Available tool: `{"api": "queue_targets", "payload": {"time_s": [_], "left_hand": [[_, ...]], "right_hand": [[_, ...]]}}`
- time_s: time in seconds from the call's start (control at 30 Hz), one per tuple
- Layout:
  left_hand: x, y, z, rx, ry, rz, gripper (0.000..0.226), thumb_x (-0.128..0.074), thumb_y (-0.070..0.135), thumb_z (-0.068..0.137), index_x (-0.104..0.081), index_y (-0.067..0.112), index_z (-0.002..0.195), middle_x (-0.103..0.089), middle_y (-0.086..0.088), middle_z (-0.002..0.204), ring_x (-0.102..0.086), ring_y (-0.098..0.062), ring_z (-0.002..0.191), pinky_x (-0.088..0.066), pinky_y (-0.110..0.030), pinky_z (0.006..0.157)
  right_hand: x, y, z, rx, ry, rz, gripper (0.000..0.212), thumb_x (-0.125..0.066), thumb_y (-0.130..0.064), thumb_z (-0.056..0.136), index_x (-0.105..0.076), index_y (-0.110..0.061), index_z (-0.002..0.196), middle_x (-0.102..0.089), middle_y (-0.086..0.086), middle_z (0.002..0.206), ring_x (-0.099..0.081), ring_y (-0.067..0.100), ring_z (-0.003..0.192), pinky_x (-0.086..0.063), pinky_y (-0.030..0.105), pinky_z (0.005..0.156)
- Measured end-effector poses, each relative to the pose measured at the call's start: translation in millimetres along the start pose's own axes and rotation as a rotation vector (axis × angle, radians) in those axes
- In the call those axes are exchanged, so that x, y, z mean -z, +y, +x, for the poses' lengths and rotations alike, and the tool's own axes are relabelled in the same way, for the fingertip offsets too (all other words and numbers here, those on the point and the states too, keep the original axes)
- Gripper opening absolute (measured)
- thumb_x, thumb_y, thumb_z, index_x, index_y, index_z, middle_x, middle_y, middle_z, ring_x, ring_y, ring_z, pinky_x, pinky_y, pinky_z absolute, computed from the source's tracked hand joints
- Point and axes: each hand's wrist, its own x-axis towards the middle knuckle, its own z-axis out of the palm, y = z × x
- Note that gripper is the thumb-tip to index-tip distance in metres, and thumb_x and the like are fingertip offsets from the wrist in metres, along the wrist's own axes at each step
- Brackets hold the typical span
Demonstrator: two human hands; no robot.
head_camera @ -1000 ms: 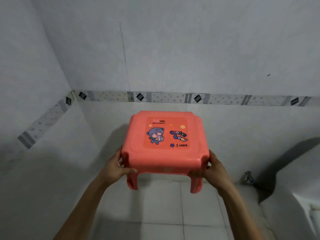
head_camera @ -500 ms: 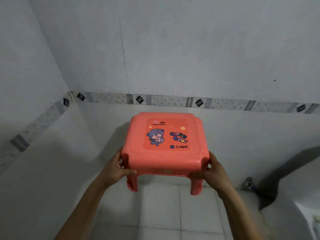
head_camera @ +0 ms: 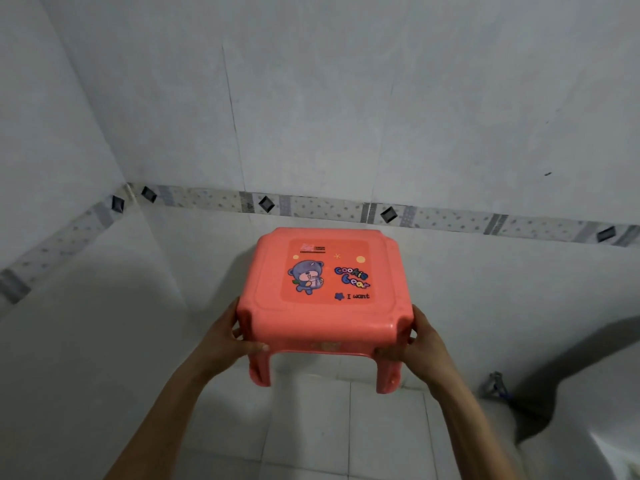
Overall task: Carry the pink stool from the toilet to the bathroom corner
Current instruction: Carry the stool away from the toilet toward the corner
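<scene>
The pink stool [head_camera: 325, 299] is a small plastic one with a cartoon bear sticker on its seat. It hangs upright in the air in front of me, its legs above the white floor tiles. My left hand [head_camera: 225, 341] grips its near left corner, and my right hand [head_camera: 419, 344] grips its near right corner. The bathroom corner [head_camera: 130, 202], where two tiled walls meet, lies ahead to the left of the stool.
White tiled walls with a patterned border strip [head_camera: 433, 216] close off the front and left. A metal water valve [head_camera: 495, 384] sticks out low on the wall at right. A white fixture [head_camera: 588, 410] fills the lower right. Floor tiles [head_camera: 346, 427] lie below the stool.
The stool stays held in both hands at about the same spot in view. The wall border and the corner have shifted slightly down and right in the picture as my view turns.
</scene>
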Motion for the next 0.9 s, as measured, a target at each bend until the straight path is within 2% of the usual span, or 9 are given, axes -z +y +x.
{"api": "queue_targets", "payload": {"time_s": [0.1,0.27,0.37,0.43,0.5,0.57,0.63,0.9], "left_hand": [[-1,-1,2,0.007,0.008,-0.005,0.117,-0.08,0.023,0.031,-0.032,0.019,0.138,-0.054,-0.005,0.125,-0.055,-0.008,0.102,-0.05,-0.007,0.063],[4,-2,9,0.018,0.018,0.01,0.118,-0.08,0.025,0.031,-0.032,0.02,0.138,-0.053,-0.003,0.126,-0.054,-0.015,0.109,-0.05,-0.011,0.068],[12,-3,18,0.019,0.001,0.004,0.118,-0.081,0.024,0.031,-0.032,0.021,0.138,-0.054,0.001,0.121,-0.053,-0.003,0.102,-0.05,-0.01,0.066],[17,-3,26,0.017,-0.011,0.005,0.117,-0.082,0.02,0.033,-0.031,0.02,0.139,-0.055,0.003,0.119,-0.053,-0.001,0.102,-0.051,-0.011,0.066],[23,-4,34,0.014,-0.023,0.001,0.114,-0.082,0.012,0.037,-0.031,0.017,0.139,-0.055,-0.003,0.123,-0.054,-0.003,0.101,-0.051,-0.009,0.065],[29,-4,41,-0.001,-0.033,-0.005,0.114,-0.082,0.013,0.036,-0.032,0.016,0.139,-0.055,-0.005,0.125,-0.056,-0.005,0.101,-0.051,-0.009,0.066],[35,-5,49,-0.015,-0.047,0.0,0.115,-0.082,0.017,0.034,-0.032,0.015,0.138,-0.055,-0.007,0.125,-0.056,-0.007,0.102,-0.049,-0.008,0.067],[58,-7,72,-0.017,-0.097,-0.018,0.111,-0.078,0.004,0.041,-0.028,0.014,0.14,-0.051,-0.008,0.129,-0.054,-0.005,0.099,-0.047,-0.005,0.062]], "right_hand": [[1,-1,5,0.003,-0.013,-0.009,0.089,-0.079,-0.005,0.058,-0.038,-0.023,0.135,-0.058,-0.001,0.113,-0.054,0.02,0.099,-0.048,0.037,0.082],[-2,-6,13,-0.003,-0.037,-0.013,0.086,-0.077,-0.003,0.061,-0.036,-0.021,0.135,-0.057,0.001,0.116,-0.05,0.018,0.099,-0.043,0.034,0.081],[-8,-9,20,-0.004,-0.027,-0.008,0.086,-0.077,-0.004,0.061,-0.036,-0.021,0.135,-0.056,-0.002,0.11,-0.051,0.018,0.097,-0.041,0.033,0.079],[-13,-11,24,-0.013,-0.022,-0.009,0.087,-0.077,-0.005,0.061,-0.036,-0.022,0.135,-0.056,-0.002,0.11,-0.051,0.019,0.098,-0.042,0.034,0.08],[-19,-15,29,-0.017,-0.013,-0.008,0.087,-0.078,-0.005,0.059,-0.037,-0.021,0.134,-0.058,0.003,0.118,-0.052,0.02,0.101,-0.044,0.035,0.083],[-25,-19,33,-0.023,-0.004,-0.004,0.087,-0.078,-0.004,0.059,-0.038,-0.02,0.134,-0.058,0.005,0.123,-0.051,0.02,0.102,-0.044,0.035,0.084],[-32,-21,37,-0.03,0.008,0.005,0.088,-0.078,-0.004,0.058,-0.038,-0.02,0.134,-0.058,0.005,0.122,-0.051,0.02,0.101,-0.043,0.034,0.083],[-57,-27,46,-0.044,0.064,0.013,0.089,-0.079,-0.005,0.056,-0.038,-0.022,0.134,-0.057,-0.001,0.113,-0.052,0.018,0.099,-0.041,0.031,0.079]]}}
